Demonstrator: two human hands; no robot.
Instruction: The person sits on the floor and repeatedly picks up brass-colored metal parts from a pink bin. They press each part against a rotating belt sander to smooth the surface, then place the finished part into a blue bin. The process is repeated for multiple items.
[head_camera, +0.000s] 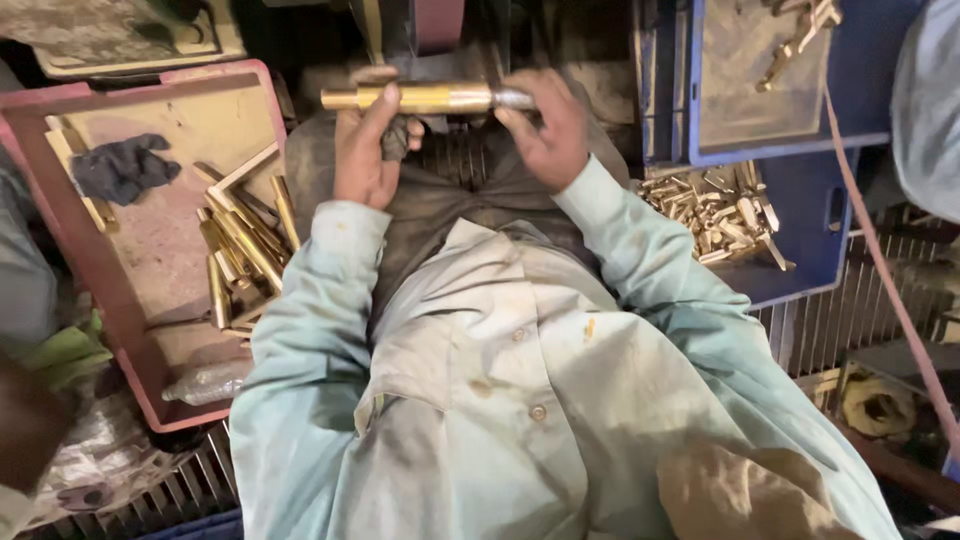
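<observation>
Now, our two hands: both up in front of our chest, sharing one brass rod (425, 97) held level between them.
Left hand (365, 150): closed around the rod near its gold end, thumb laid over the top, a scrap of dark cloth tucked in the palm.
Right hand (548, 125): fingers pinched narrow on the duller, greyish end of the rod.
Rod: crosswise, spanning from hand to hand, just ahead of the dark machine part (437, 25) beyond our knuckles.
Left of our left hand: red tray (100, 300) with a loose pile of brass rods (240, 250) and a dark rag (120, 165) lying apart from them.
Right of our right hand: blue crate (820, 225) heaped with short brass pieces (715, 215); a second blue tray (860, 90) sits further out past it.
Below our hands: our own dusty pale-green shirt (520, 400), sleeves down to the wrists.
Risk, grip: the right-hand pinch looks light to us; a twist could let that end drop and swing the rod off the left hand.
Risk, cloth: we judge the scrap in the left palm could bunch or slide, loosening the hold.
Risk, machine: knuckles sit close to the dark part ahead, so a push forward might knock them.
</observation>
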